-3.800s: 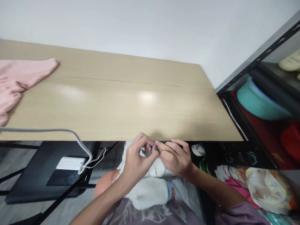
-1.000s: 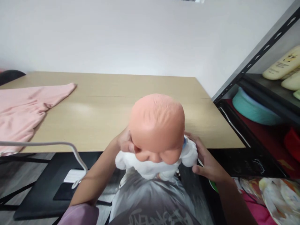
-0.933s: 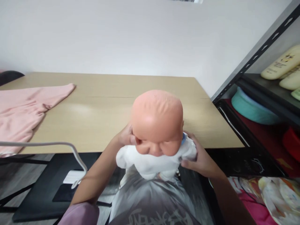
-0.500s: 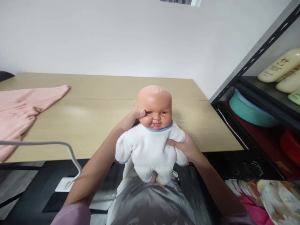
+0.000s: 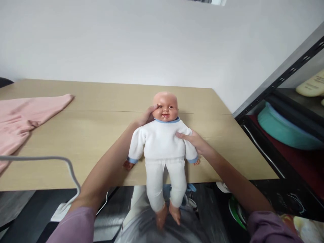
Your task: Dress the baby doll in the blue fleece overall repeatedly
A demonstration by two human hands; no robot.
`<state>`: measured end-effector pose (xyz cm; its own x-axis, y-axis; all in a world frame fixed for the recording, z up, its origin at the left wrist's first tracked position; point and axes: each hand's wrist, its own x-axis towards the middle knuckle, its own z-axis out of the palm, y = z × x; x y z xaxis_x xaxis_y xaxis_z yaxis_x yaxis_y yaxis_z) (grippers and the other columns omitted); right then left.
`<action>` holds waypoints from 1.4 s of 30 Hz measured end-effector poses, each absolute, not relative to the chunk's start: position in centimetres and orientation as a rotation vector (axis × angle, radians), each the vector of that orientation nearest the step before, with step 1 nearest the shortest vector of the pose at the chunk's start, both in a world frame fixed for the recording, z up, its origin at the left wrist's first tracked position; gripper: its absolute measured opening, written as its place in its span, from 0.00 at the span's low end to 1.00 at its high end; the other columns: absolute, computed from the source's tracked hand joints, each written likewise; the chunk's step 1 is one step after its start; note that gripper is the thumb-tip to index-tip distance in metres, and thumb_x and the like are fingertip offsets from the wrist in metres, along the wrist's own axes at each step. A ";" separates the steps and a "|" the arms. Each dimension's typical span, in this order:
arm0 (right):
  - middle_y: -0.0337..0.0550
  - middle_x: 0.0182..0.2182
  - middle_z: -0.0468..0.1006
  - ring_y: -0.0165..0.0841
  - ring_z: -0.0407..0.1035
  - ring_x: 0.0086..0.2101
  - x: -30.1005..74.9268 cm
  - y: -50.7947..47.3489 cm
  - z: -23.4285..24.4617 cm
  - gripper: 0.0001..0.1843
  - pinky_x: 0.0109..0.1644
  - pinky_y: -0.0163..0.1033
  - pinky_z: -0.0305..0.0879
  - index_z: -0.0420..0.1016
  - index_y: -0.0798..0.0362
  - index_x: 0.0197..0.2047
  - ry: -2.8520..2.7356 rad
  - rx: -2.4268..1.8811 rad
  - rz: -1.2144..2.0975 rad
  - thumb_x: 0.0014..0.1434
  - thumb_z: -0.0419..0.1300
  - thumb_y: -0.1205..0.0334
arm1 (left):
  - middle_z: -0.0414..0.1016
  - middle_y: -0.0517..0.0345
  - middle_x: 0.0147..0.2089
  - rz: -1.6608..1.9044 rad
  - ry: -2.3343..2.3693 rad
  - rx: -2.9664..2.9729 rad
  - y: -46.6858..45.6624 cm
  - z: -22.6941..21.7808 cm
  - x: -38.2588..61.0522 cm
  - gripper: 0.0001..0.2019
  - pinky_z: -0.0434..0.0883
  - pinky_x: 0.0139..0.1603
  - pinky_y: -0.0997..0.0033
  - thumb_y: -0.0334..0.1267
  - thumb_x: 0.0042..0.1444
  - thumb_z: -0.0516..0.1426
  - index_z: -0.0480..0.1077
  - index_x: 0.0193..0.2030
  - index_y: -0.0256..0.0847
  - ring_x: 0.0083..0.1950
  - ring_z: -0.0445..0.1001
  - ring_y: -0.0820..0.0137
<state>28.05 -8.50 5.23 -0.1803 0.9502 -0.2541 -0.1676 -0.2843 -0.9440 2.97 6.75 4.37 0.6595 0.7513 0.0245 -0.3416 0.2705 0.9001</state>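
A baby doll [image 5: 164, 141] in a white fleece top with blue trim and white trousers lies face up, its head and trunk over the wooden table [image 5: 101, 135]. Its bare feet hang past the front edge, above my lap. My left hand [image 5: 148, 115] cups the doll's head from the side, thumb on the cheek by the eye, other fingers hidden behind. With my right hand [image 5: 193, 140] I grip the trunk under its arm, thumb on the chest; the remaining fingers are out of sight behind it.
A pink garment [image 5: 30, 116] is spread at the table's left. A grey cable [image 5: 50, 158] arches across the lower left to a white plug [image 5: 59, 212]. Along the right stands a black metal shelf [image 5: 280, 81] with a teal basin [image 5: 286, 130] and pale bottles [image 5: 311, 84].
The doll has moved away from my body and leaned back onto the table, its legs now stretched out toward me. Both hands have gone along with it, keeping their hold.
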 end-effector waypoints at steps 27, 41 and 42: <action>0.51 0.64 0.83 0.57 0.75 0.66 30.9 1.5 -1.4 0.37 0.71 0.62 0.75 0.73 0.46 0.72 -1.448 -1.362 0.900 0.68 0.66 0.37 | 0.86 0.44 0.66 0.781 0.538 1.055 23.1 0.3 3.5 0.27 0.71 0.81 0.47 0.59 0.67 0.65 0.84 0.60 0.38 0.74 0.78 0.43; 0.53 0.62 0.83 0.56 0.77 0.60 30.7 1.2 -1.6 0.30 0.70 0.63 0.72 0.77 0.47 0.67 -1.521 -1.444 0.661 0.71 0.62 0.38 | 0.88 0.42 0.62 0.879 0.532 0.972 22.8 -1.1 3.4 0.27 0.67 0.83 0.45 0.58 0.64 0.67 0.84 0.58 0.37 0.75 0.76 0.42; 0.53 0.62 0.83 0.56 0.77 0.60 30.7 1.2 -1.7 0.30 0.71 0.63 0.70 0.77 0.47 0.68 -1.525 -1.445 0.651 0.72 0.62 0.38 | 0.87 0.42 0.63 0.872 0.524 0.975 22.8 -1.1 3.4 0.28 0.67 0.83 0.45 0.59 0.64 0.67 0.84 0.59 0.37 0.76 0.76 0.42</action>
